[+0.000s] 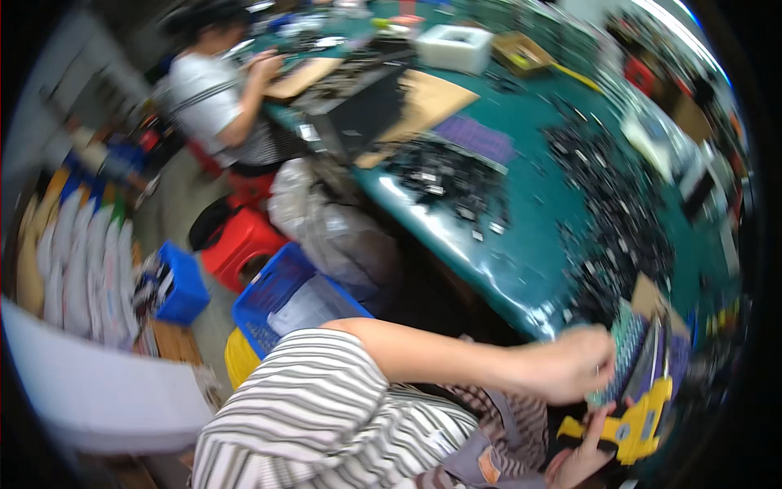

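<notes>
Yellow plastic tool (639, 424), blue-marked, held low at the near edge by the right hand (582, 456); fingers wrapped about its body. Just above it, left hand (570, 363), striped sleeve behind, fingers pinched on a green perforated strip (623, 359) that stands upright against a stack of dark flat panels (660, 359). All of this sits at the near rim of the teal worktop (521, 220). Beyond, on the worktop: a wide scatter of small black parts (607, 204), a second heap (444, 179), a purple sheet (476, 138), brown cardboard pieces (428, 102), a white foam box (454, 47). Floor to the left: blue crates (281, 297), a red stool (240, 240), clear plastic bags (334, 220). Far end: a second person (220, 90) seated, hands at the worktop.
</notes>
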Tool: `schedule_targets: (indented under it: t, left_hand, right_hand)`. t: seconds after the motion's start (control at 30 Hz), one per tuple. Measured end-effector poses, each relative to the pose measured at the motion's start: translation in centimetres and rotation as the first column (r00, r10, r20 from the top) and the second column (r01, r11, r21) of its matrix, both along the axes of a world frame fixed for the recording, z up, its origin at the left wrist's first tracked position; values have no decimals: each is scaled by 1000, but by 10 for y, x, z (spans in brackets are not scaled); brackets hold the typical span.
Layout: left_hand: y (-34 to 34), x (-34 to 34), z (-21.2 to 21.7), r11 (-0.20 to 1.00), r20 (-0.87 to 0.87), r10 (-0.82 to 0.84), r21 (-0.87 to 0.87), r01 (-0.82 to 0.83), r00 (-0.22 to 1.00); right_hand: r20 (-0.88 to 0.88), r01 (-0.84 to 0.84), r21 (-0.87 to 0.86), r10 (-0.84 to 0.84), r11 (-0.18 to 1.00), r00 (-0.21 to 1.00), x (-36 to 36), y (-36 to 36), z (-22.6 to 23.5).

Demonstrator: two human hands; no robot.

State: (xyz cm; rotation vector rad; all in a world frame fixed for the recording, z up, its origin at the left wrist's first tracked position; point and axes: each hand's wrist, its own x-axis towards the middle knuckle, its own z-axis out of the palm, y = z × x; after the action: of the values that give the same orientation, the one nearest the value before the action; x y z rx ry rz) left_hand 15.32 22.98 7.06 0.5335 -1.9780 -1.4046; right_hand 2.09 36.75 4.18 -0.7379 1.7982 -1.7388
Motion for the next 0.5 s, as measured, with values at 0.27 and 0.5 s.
schedule_targets:
  t: [0.27,0.5]
  left_hand:
    - [-94,-37,-24,958,347,104,-287,0,932]
    - [-95,-96,-48,970,466,-15,-207,126,885]
  right_hand:
    - [-178,-77,-40,69,996,982,-42,18,-21]
    - [-79,0,9,1,1000,997,-43,29,-35]
